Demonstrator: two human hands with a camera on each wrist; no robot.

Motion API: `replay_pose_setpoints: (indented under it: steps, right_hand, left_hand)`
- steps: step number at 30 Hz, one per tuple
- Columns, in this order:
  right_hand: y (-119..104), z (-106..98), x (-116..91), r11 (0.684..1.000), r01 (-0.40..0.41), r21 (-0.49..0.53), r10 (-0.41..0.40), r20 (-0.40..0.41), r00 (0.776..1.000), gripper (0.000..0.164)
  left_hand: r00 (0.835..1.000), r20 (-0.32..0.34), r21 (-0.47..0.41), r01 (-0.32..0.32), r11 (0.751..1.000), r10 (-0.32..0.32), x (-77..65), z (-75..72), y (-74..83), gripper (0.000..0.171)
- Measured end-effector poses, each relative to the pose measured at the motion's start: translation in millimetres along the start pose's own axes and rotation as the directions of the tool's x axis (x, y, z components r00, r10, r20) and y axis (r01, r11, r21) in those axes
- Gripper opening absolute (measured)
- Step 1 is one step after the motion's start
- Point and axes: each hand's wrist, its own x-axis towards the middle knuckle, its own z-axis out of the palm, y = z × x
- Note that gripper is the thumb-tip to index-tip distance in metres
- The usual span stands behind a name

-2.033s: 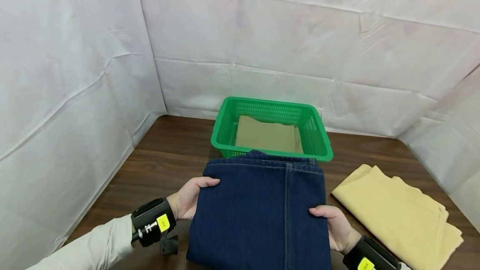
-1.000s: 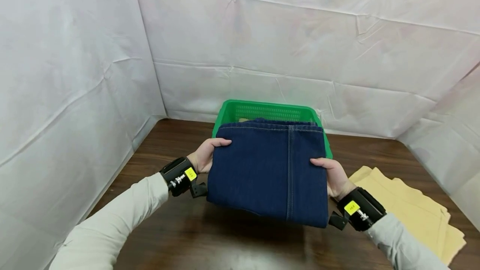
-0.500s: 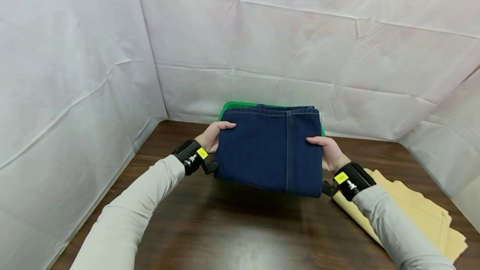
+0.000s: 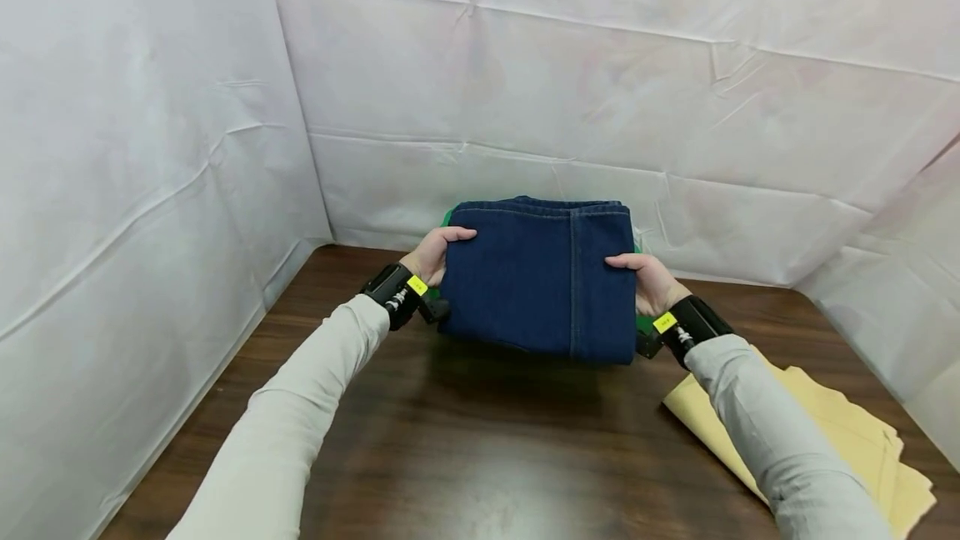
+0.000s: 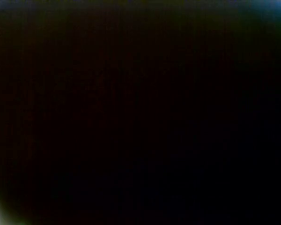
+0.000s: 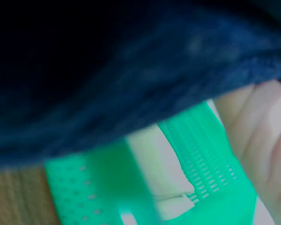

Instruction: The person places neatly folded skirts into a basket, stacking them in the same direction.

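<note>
Folded dark blue denim [image 4: 525,282], with pale stitching along its seams, is held up by both hands over the green plastic basket [image 6: 243,201]. My left hand [image 4: 432,254] grips its left edge, thumb on the front face. At the right edge my right hand [image 4: 651,282] grips it the same way, fingers behind the cloth. In the head view the denim hides nearly all of the basket. The right wrist view shows a pale folded cloth [image 6: 159,164] inside the basket, below the denim. The left wrist view is almost black.
A folded yellow cloth [image 4: 847,432] lies on the right of the brown wooden table [image 4: 360,457], partly behind the right sleeve [image 4: 772,432]. White sheeting [image 4: 555,90] walls off the back and both sides.
Both hands have carried the denim forward, away from the body, from in front of the basket to over it. It now covers most of the basket in the head view.
</note>
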Motion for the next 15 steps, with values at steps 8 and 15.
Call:
replay_pose_setpoints:
  steps: [8, 15]
  right_hand:
    - [-16, -3, 11, 0.999, -0.022, -0.037, 0.013, -0.213, 0.977, 0.044]
    - [-15, -8, 20, 0.994, -0.032, -0.104, -0.016, -0.437, 0.899, 0.026]
  left_hand:
    - [0.999, -0.004, -0.042, -0.039, 0.998, 0.039, 9.2, -10.9, 5.3, 0.046]
    - [0.998, -0.062, -0.036, -0.009, 0.999, 0.007, 13.8, -17.9, 7.5, 0.046]
